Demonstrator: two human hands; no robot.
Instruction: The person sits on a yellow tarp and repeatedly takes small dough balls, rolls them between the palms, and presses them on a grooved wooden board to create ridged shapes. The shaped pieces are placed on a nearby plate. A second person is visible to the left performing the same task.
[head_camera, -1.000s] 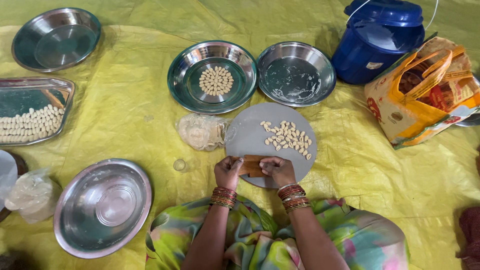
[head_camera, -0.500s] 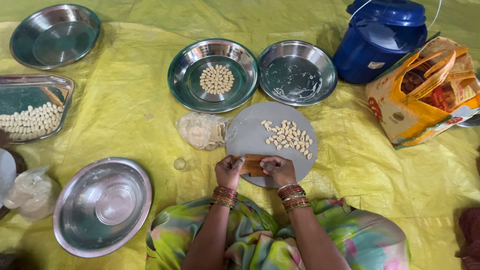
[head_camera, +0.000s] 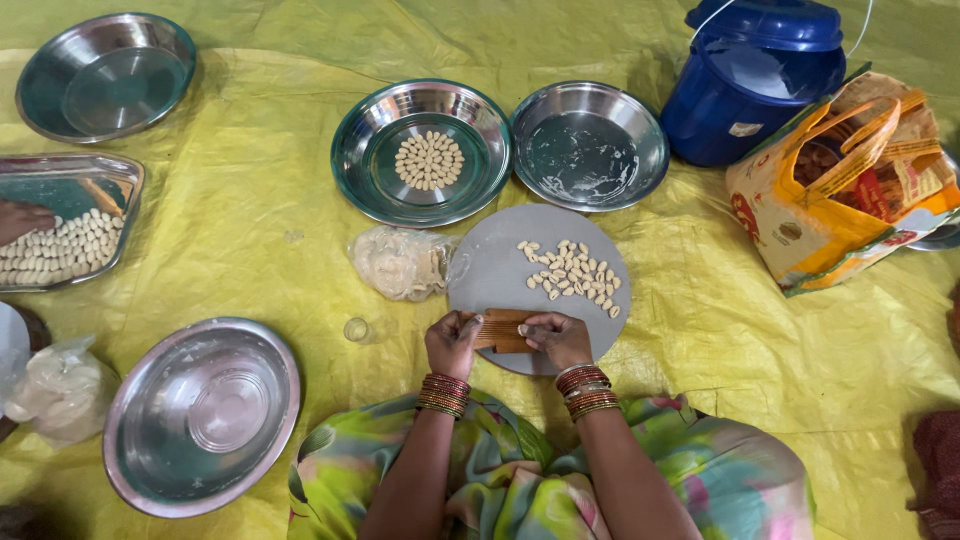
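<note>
Shaping dough looks underway: both hands, left (head_camera: 452, 343) and right (head_camera: 557, 337), close on the wooden comb (head_camera: 501, 329) at the grey board's (head_camera: 495, 265) six o'clock, next needing a firm roll.

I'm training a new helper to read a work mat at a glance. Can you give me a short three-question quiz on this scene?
1. True or false: both hands rest on the wooden comb at the near edge of the round grey board.
2. Which holds a neat cluster of shaped pieces? A) steel plate left of centre B) blue bucket C) big steel bowl
3. What lies just left of the board?

Key: 1 true: left hand, right hand. 2 A. 3 A clear bag of dough.
</note>
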